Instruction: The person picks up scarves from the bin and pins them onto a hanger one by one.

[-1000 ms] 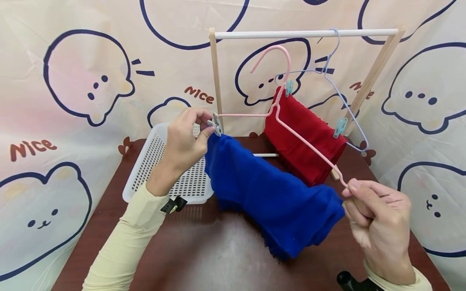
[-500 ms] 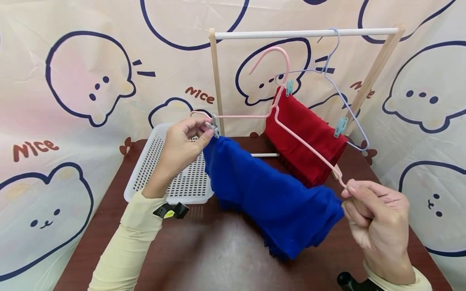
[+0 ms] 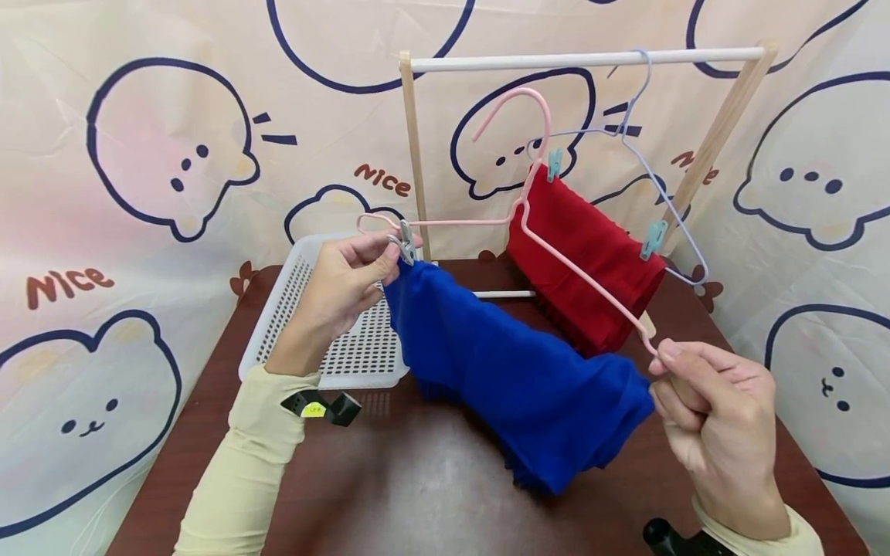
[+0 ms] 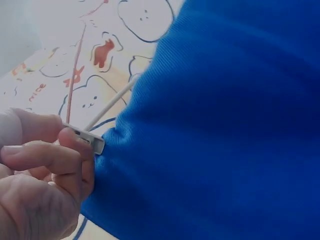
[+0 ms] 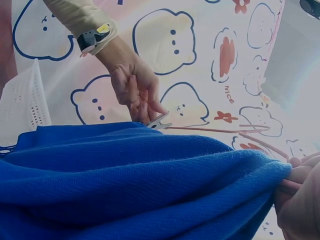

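In the head view my left hand (image 3: 341, 282) pinches a grey clothespin (image 3: 407, 243) at the left end of a pink hanger (image 3: 459, 223). The clothespin sits at the upper left corner of a folded blue cloth (image 3: 514, 363) with a fringed lower edge; the left wrist view shows its tip (image 4: 99, 145) right at the cloth's edge. My right hand (image 3: 723, 417) pinches the hanger's right end between thumb and fingers, and the cloth's right corner is gathered in the same grip. The cloth hangs between both hands, below the hanger, whose hook points up.
Behind stands a wooden rack with a white top bar (image 3: 487, 62). A lavender hanger (image 3: 653, 174) hangs from it with a red cloth (image 3: 584, 262), held by two teal clothespins (image 3: 653, 239). A white perforated basket (image 3: 361, 363) stands at left on the brown table (image 3: 431, 479).
My left hand has shifted slightly left and down with the clothespin, and the hanger's left end loop now shows past the fingers. My right hand has hardly moved.
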`<state>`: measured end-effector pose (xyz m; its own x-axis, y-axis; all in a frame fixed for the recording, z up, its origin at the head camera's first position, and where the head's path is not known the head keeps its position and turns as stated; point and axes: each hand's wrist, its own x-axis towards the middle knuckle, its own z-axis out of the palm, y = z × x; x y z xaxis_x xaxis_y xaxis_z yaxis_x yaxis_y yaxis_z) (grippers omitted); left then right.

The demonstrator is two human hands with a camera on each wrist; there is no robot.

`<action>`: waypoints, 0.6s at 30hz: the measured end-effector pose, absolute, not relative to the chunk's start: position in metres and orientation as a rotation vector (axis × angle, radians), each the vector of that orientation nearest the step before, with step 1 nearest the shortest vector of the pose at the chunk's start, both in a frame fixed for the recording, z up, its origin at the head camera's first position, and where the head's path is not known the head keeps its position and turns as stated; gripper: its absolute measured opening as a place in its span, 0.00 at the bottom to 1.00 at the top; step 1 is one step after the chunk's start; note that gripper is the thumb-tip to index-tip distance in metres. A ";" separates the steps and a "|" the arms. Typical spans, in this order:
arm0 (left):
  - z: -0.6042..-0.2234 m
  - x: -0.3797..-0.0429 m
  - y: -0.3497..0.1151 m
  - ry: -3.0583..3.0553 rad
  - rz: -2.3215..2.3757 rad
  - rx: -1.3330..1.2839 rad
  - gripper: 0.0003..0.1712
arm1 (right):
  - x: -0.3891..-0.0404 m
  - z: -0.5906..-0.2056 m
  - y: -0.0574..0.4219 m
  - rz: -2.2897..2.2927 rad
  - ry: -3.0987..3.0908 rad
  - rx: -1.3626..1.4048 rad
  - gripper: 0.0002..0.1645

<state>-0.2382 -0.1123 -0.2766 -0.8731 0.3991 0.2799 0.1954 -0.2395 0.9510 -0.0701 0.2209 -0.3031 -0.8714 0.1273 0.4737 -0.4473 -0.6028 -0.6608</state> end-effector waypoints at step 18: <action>-0.282 -0.243 -0.103 2.097 2.189 0.703 0.19 | -0.068 -0.290 0.208 2.348 -1.282 0.548 0.16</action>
<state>-0.2427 -0.1035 -0.2818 -0.8974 0.3257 0.2978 0.2836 -0.0916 0.9546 -0.0676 0.2075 -0.2899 -0.8395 0.1625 0.5184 -0.5240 -0.4944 -0.6936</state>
